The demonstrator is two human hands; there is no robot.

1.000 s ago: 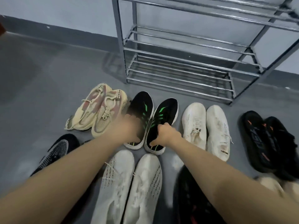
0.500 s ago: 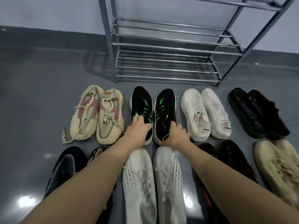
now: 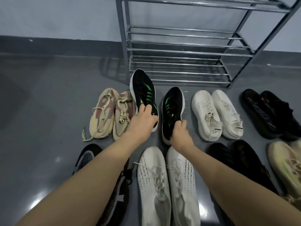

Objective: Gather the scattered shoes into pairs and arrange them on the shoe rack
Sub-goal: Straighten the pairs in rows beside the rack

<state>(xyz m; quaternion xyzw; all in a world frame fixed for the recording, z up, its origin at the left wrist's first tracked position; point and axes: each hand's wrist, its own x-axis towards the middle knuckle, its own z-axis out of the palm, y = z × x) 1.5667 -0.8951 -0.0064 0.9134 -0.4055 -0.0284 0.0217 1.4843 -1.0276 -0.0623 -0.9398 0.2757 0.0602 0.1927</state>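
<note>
Gripping one black-green shoe each: left hand (image 3: 143, 121) holds the left shoe (image 3: 143, 93) by its collar, toe tipped up toward the rack (image 3: 187, 49); right hand (image 3: 180, 134) pinches the collar of the right shoe (image 3: 172, 110), which looks lower, maybe w/ the toe near the floor (image 3: 48, 95). Both sit just in front of the rack's bottom shelf, mid front row.

Risks, as I judge them:
- Holds are at the heel end only, so a toe could droop and catch a rack bar on the way in.
- Shelves are spaced bars, not solid; a shoe set crooked could tip or poke through a gap.
- Loose laces on the beige pair (image 3: 112, 115) trail near the left hand and could snag.
- Shoes lie close together, so swinging arms might knock neighbours out of line.

Count, visible only:
- rack: 1, no shoes on it
- black-green shoes: 2
- beige pair: 2
- white pair (image 3: 216, 115), back row: 2
- black-orange pair (image 3: 268, 111): 2
- white speckled pair (image 3: 166, 185), front: 2
- mesh black shoes (image 3: 88, 159) under the left arm: approx. 2, partly hidden
- dark pair (image 3: 236, 159): 2
- yellowish shoes (image 3: 286, 163) at the right edge: at least 1, cropped
</note>
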